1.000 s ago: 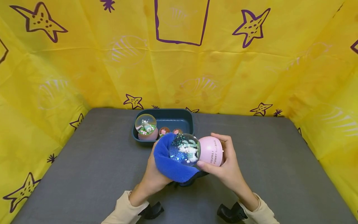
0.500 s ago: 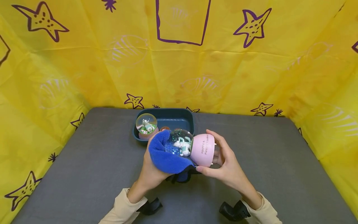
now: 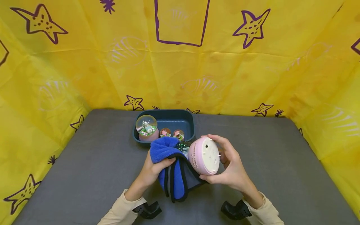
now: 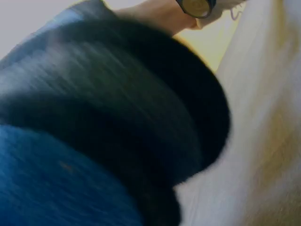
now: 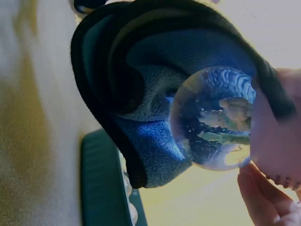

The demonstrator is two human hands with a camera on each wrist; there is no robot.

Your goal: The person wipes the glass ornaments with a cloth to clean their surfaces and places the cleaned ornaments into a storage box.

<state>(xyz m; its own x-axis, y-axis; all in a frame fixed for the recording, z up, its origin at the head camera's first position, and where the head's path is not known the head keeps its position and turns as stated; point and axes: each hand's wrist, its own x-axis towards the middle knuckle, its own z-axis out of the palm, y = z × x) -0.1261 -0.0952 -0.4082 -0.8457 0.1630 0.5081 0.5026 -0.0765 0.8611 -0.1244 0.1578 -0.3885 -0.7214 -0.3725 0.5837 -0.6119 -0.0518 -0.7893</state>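
My right hand (image 3: 232, 167) grips a snow globe by its pink base (image 3: 196, 157), thumb below and fingers over the far side. The globe lies tipped sideways, its white underside turned toward the head camera. Its glass ball (image 5: 214, 117) shows glitter and a figure in the right wrist view, with a cloth around one side. My left hand (image 3: 153, 168) holds that blue cloth (image 3: 163, 150), edged in black and grey on its other face, thumb on top. Folds of the cloth hang below the hand and hide most of the ball in the head view.
A dark teal tray (image 3: 180, 117) stands behind the hands on the grey table (image 3: 84, 175). In it are a larger snow globe (image 3: 147, 126) on a pink base and two small globes (image 3: 165, 132) with pink figures. A yellow patterned curtain (image 3: 180, 68) encloses the table.
The snow globe has turned so its white underside now faces the head camera. The cloth has shifted over the ball, its folds now hanging down, and the left thumb has come into view.
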